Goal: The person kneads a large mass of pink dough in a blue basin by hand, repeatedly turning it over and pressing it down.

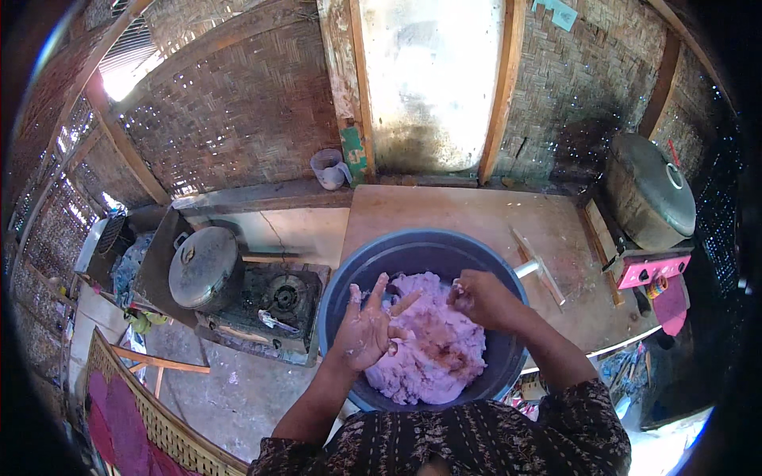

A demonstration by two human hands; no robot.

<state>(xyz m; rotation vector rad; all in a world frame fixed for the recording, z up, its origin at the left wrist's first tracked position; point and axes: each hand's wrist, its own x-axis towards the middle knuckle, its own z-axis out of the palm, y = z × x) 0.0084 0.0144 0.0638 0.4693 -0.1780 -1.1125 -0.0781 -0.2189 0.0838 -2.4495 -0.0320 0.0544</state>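
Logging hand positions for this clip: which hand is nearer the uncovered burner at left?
Left. The left hand, fingers spread, is over the left part of the basin, to the right of the burner. The right hand is farther off, over the basin's right part.

Left hand (362,335) palm up, fingers (379,290) spread, pale smears on skin. Right hand (484,300) back up, fingers curled inward, grip unclear. Left forearm (315,403), right forearm (549,343) bare, slanting inward.
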